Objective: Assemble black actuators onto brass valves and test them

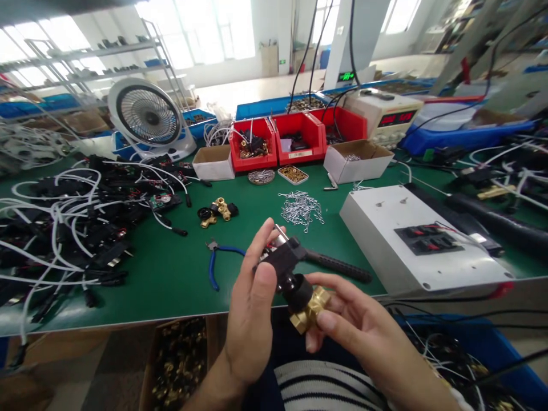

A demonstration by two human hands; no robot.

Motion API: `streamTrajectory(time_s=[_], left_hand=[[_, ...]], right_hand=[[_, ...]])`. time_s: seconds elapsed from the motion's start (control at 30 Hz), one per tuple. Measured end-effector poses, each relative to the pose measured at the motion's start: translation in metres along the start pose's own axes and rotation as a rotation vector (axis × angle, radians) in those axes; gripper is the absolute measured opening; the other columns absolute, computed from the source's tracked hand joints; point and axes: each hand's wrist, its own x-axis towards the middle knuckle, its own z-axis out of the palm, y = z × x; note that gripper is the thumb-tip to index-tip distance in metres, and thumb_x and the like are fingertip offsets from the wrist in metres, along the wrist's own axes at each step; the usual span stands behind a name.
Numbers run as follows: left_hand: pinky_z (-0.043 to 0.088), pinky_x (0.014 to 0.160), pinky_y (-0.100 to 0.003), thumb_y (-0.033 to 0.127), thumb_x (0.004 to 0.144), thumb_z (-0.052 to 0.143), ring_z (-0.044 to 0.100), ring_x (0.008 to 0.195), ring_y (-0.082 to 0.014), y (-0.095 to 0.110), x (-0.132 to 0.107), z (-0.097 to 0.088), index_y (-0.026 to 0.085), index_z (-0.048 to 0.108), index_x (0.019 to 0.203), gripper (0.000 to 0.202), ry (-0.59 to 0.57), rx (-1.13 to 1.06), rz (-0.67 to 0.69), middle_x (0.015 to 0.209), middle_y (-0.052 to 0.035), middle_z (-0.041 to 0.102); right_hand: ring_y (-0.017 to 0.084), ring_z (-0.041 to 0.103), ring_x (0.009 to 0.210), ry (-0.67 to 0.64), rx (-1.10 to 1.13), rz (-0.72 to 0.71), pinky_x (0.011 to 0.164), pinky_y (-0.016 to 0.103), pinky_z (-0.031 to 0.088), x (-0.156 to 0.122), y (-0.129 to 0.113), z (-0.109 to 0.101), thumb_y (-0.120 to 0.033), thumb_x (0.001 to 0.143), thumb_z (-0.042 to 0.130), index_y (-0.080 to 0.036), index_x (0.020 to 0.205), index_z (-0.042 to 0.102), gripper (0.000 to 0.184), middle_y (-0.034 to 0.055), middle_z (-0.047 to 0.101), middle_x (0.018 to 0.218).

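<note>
Just past the table's front edge I hold a brass valve body (pixel 309 313) with a black collar (pixel 298 292) and a black motor housing (pixel 280 260) joined above it. My right hand (pixel 351 319) pinches the brass end between thumb and fingers. Around the black housing, the thumb and fingers of my left hand (pixel 252 308) press from either side. A metal shaft and a bit of red show at the housing's top, partly hidden by my fingers. Behind the housing lies a black textured handle (pixel 338 265). Blue-handled cutters (pixel 216 265) rest left of my left hand.
Metal clips (pixel 301 209) lie in a pile mid-table, with brass valve pieces (pixel 218 211) to their left. Black parts with white cables (pixel 85 228) crowd the left. A grey box (pixel 411 228) stands right. Red bins (pixel 299 137), a fan (pixel 149 114) and a power supply (pixel 381 114) line the back.
</note>
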Motion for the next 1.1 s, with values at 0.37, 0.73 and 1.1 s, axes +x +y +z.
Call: streamTrajectory(time_s=[0.37, 0.73, 1.1], left_hand=[[0.029, 0.12, -0.032, 0.046, 0.102, 0.039, 0.04, 0.142, -0.0187, 0.013, -0.004, -0.005, 0.039, 0.038, 0.148, 0.046, -0.16, 0.334, 0.258, 0.153, 0.0063, 0.045], [0.041, 0.113, -0.031, 0.05, 0.086, 0.069, 0.037, 0.141, -0.0208, 0.007, -0.011, -0.015, 0.02, 0.023, 0.153, 0.087, -0.165, 0.858, 0.508, 0.15, -0.0121, 0.039], [0.054, 0.096, -0.027, 0.035, 0.078, 0.07, 0.055, 0.113, -0.0191, 0.011, -0.016, 0.01, 0.007, 0.042, 0.137, 0.071, -0.073, 0.735, 0.61, 0.121, -0.0119, 0.054]], right_hand=[[0.008, 0.071, 0.068, 0.063, 0.063, -0.169, 0.066, 0.017, 0.057, -0.005, 0.009, 0.016, -0.029, 0.082, 0.08, -0.03, 0.112, 0.067, 0.032, -0.002, 0.073, 0.084], [0.003, 0.053, 0.05, 0.161, -0.019, -0.191, 0.052, 0.011, 0.046, 0.001, -0.004, 0.002, -0.04, 0.086, 0.074, -0.031, 0.11, 0.071, 0.025, -0.0035, 0.069, 0.072], [0.026, 0.061, 0.11, 0.254, -0.336, -0.593, 0.095, 0.041, 0.05, 0.025, -0.017, 0.002, -0.068, 0.091, 0.048, -0.03, 0.118, 0.069, 0.052, 0.0064, 0.066, 0.114]])
